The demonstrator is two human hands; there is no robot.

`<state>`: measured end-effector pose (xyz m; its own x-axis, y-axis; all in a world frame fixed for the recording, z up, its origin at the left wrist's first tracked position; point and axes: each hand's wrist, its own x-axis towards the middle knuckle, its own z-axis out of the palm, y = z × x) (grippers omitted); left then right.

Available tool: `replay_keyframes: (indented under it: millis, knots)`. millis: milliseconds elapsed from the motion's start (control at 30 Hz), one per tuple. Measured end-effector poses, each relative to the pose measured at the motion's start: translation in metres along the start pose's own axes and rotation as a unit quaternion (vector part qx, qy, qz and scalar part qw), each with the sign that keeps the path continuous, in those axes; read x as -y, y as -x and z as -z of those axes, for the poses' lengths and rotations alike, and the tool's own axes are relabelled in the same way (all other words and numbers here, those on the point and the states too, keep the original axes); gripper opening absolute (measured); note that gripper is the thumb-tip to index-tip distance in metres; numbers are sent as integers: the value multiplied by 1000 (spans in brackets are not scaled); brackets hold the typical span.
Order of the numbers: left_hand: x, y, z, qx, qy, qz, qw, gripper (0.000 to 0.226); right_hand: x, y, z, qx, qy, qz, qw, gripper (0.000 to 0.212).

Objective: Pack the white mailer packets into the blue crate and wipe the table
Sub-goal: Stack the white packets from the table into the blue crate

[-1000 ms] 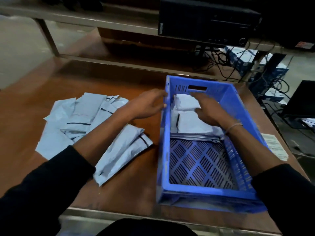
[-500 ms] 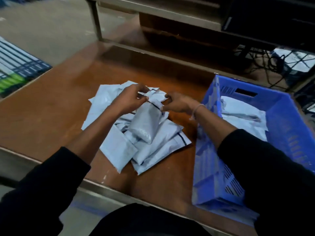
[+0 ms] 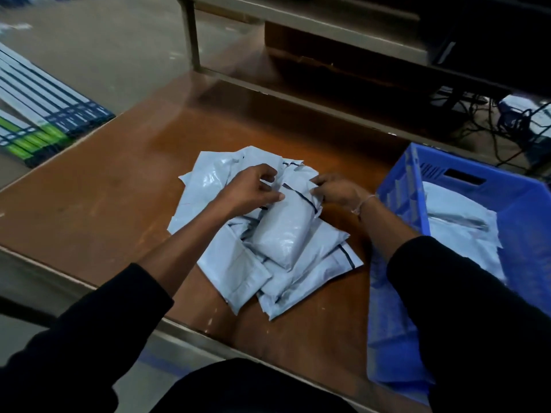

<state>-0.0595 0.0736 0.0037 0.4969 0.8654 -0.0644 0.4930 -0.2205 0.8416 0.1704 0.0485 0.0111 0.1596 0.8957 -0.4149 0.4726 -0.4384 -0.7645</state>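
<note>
A pile of white mailer packets [image 3: 238,263] lies in the middle of the brown table [image 3: 104,204]. On top of it sits a plump packet [image 3: 283,231] with a dark strip at its far end. My left hand [image 3: 250,189] pinches that packet's far left corner. My right hand [image 3: 337,190] pinches its far right corner by the strip. The blue crate [image 3: 399,189] stands at the right of the table, with white packets [image 3: 459,222] lying inside it. My right forearm hides part of the crate's left wall.
A metal frame and shelf [image 3: 298,22] rise behind the table. Flat boxes with green and blue ends [image 3: 35,114] lie on the floor to the left. Cables [image 3: 492,120] hang behind the crate. The table's metal front edge [image 3: 74,275] runs close to my body.
Both hands left the crate and came to the pile on the left, taking hold of the top packet's far end. The view swung left, so the crate now sits at the right edge.
</note>
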Motion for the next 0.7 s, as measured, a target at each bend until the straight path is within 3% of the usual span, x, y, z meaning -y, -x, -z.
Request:
replay_keyframes:
  millis: [133,300,400,467,600,700]
  knots:
    - [-4,-7,0,34,34,-7,999,84,19,9,26,24,-108,26,994,30]
    - [-8,-18,-7,42,58,1,997,65,29,5,50,-38,-179,53,982,27]
    - [-8,-23,-2,-22,77,15,997,65,14,-2,46,-91,-149,17,985,11]
    - [-4,-27,5,-75,106,38,991,64,-3,-7,37,-85,-105,-40,990,7]
    - [1,-28,17,-102,149,93,979,52,-25,-4,2,5,-19,-128,992,25]
    - [-1,-25,21,-83,137,98,982,47,-29,-9,-17,8,-2,-125,992,41]
